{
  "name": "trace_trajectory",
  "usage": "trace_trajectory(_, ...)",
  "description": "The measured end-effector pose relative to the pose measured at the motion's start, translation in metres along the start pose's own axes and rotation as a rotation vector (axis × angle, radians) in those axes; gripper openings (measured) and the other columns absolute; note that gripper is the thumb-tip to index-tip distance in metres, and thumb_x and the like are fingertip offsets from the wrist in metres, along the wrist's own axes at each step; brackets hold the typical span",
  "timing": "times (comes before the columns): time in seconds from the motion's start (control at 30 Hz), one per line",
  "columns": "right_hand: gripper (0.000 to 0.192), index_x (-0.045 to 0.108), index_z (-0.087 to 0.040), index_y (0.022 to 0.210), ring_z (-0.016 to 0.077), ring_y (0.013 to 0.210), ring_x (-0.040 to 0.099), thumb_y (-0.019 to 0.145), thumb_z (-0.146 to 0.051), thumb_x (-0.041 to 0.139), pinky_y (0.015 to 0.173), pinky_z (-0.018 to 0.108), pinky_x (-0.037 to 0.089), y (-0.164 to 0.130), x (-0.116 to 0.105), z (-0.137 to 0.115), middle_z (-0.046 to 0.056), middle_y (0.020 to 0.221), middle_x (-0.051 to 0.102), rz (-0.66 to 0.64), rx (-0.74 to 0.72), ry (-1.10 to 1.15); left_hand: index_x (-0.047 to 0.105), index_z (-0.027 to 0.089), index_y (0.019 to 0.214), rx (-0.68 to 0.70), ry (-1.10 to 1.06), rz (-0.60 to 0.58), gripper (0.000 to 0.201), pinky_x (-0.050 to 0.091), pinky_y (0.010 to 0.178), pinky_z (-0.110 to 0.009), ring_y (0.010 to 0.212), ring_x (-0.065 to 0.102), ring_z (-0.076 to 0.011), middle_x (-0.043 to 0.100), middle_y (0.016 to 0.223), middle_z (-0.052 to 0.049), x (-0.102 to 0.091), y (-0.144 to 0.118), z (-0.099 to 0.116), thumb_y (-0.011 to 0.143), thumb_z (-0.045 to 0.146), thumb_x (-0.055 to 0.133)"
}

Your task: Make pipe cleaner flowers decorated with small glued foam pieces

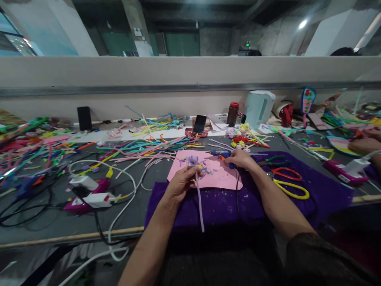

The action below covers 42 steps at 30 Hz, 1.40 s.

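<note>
My left hand (183, 182) pinches a lilac pipe-cleaner stem (200, 206) between thumb and fingers. Its free end hangs down toward me, and a lilac pipe-cleaner flower head (193, 160) shows just above the fingertips. My right hand (241, 159) is closed round a blue hot glue gun (219, 153) with an orange trigger; the nozzle points left, toward the flower. The fingers partly hide the handle. Beneath both hands lies a pink sheet (220, 180) strewn with small coloured scraps, on a purple cloth (214, 206).
Yellow-handled scissors (293, 190), red-handled scissors (287, 173) and pliers (275, 160) lie right of my right forearm. Power strips (86, 200) with looping cables stand left. Behind are loose pipe cleaners (149, 147), finished flowers (239, 139), a phone (199, 124) and a kettle (259, 109). Another person's hand (364, 145) is far right.
</note>
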State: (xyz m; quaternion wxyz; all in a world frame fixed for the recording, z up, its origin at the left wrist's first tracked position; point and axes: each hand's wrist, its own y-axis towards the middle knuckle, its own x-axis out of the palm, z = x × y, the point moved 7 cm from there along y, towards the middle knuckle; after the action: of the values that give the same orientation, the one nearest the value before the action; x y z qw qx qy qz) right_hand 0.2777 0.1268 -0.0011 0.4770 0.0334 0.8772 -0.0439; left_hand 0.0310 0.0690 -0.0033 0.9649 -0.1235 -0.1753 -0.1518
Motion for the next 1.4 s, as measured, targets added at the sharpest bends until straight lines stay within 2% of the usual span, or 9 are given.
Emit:
trace_trajectory(0.13,0.025,0.055,-0.015,0.056,0.0092,0.041,0.043,0.056,-0.038,0.063,0.04,0.021,0.027,-0.004,-0.009,-0.006,-0.001,0.045,0.05,0.105,-0.028,0.297,0.061,0.011,0.076,-0.041,-0.048,-0.025,0.024,0.028,0.033,-0.012,0.043,0.048,-0.0038,0.062,0.065,-0.003,0.004,0.0,-0.005,0.063,0.03,0.069)
trace_trajectory(0.3,0.022,0.053,-0.016,0.068,0.0063,0.042,0.041,0.058,-0.032,0.063,0.04,0.019,0.029,-0.019,-0.011,-0.031,-0.004,0.052,0.049,-0.001,-0.185,0.936,0.06,0.013,0.08,-0.002,-0.161,0.034,0.019,0.026,0.029,-0.01,0.032,0.04,-0.0004,0.062,0.059,0.0,-0.008,0.004,-0.004,0.071,0.029,0.062)
trace_trajectory(0.43,0.024,0.054,-0.015,0.077,0.0066,0.042,0.041,0.065,-0.035,0.06,0.038,0.019,0.029,-0.032,-0.003,-0.049,-0.003,0.058,0.05,-0.134,-0.188,1.188,0.06,0.012,0.08,0.026,-0.225,0.092,0.017,0.027,0.028,-0.009,0.033,0.043,-0.0003,0.062,0.059,-0.001,-0.015,0.005,-0.001,0.072,0.027,0.062)
trace_trajectory(0.57,0.019,0.054,-0.015,0.082,0.0105,0.054,0.054,0.07,-0.029,0.057,0.047,0.021,0.04,-0.046,-0.001,-0.062,0.001,0.067,0.058,-0.091,-0.23,1.292,0.062,0.011,0.084,0.051,-0.23,0.125,0.019,0.03,0.029,-0.008,0.042,0.053,-0.0032,0.064,0.063,-0.002,-0.02,0.007,-0.001,0.071,0.024,0.064)
trace_trajectory(0.7,0.023,0.053,-0.018,0.093,0.0129,0.064,0.06,0.071,-0.025,0.057,0.05,0.021,0.041,-0.064,0.002,-0.083,0.006,0.088,0.064,-0.161,-0.347,1.266,0.063,0.011,0.089,0.066,-0.223,0.172,0.024,0.038,0.034,-0.008,0.051,0.06,-0.0059,0.065,0.07,-0.004,-0.025,0.008,-0.001,0.069,0.023,0.066)
trace_trajectory(0.93,0.032,0.052,-0.016,0.099,0.0151,0.07,0.061,0.069,-0.025,0.059,0.053,0.023,0.042,-0.081,0.006,-0.097,0.008,0.092,0.066,-0.157,-0.424,1.04,0.062,0.011,0.083,0.09,-0.23,0.194,0.017,0.038,0.033,-0.008,0.051,0.059,-0.0053,0.065,0.073,-0.004,-0.028,0.006,0.001,0.069,0.021,0.066)
trace_trajectory(1.03,0.03,0.053,-0.016,0.099,0.0158,0.075,0.06,0.074,-0.033,0.055,0.056,0.024,0.044,-0.085,0.008,-0.098,0.008,0.093,0.065,-0.096,-0.45,0.915,0.062,0.011,0.082,0.088,-0.237,0.202,0.016,0.039,0.034,-0.009,0.051,0.06,-0.0057,0.065,0.073,-0.005,-0.028,0.006,0.001,0.071,0.021,0.064)
trace_trajectory(1.23,0.034,0.061,-0.014,0.091,0.0163,0.068,0.056,0.08,-0.043,0.046,0.059,0.026,0.043,-0.094,0.006,-0.098,0.006,0.081,0.062,0.11,-0.502,0.515,0.062,0.011,0.084,0.105,-0.229,0.193,0.015,0.039,0.035,-0.01,0.052,0.06,-0.0063,0.065,0.073,-0.005,-0.029,0.007,0.0,0.072,0.02,0.062)
trace_trajectory(1.4,0.037,0.057,-0.014,0.1,0.0168,0.068,0.055,0.081,-0.043,0.044,0.06,0.027,0.043,-0.094,0.009,-0.1,0.006,0.082,0.06,0.171,-0.559,0.407,0.061,0.011,0.084,0.082,-0.19,0.216,0.017,0.037,0.034,-0.01,0.051,0.059,-0.0065,0.065,0.072,-0.005,-0.027,0.006,0.001,0.071,0.022,0.064)
